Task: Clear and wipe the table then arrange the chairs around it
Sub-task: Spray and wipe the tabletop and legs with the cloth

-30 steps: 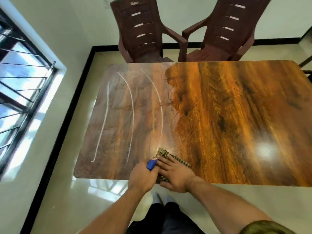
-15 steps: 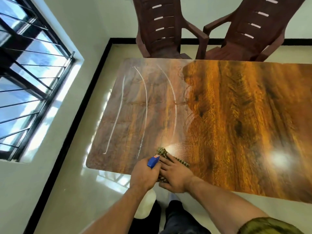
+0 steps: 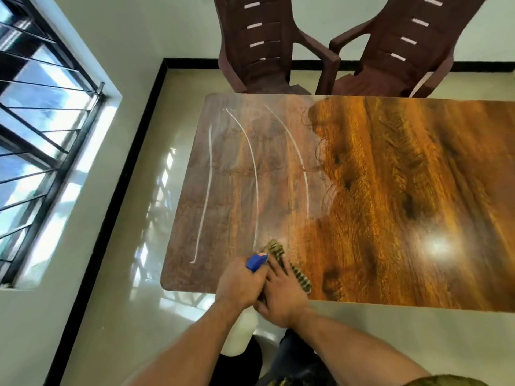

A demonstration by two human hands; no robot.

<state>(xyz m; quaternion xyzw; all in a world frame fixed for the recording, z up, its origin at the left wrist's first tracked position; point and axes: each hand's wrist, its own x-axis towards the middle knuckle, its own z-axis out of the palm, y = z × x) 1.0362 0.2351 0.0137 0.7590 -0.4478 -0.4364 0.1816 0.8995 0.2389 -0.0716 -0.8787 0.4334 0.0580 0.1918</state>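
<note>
Striped cloth (image 3: 276, 249) flat on glossy table (image 3: 390, 190)

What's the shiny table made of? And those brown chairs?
The table looks like varnished wood or wood-print laminate: streaky grain, glossy, mirroring light. The window-side chair and the other chair look like moulded plastic: one-piece, dull brown, slotted backs.

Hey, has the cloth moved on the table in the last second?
Yes. The cloth under the right hand has slid left along the table, from below the right white streak to the foot of the middle streak.
</note>
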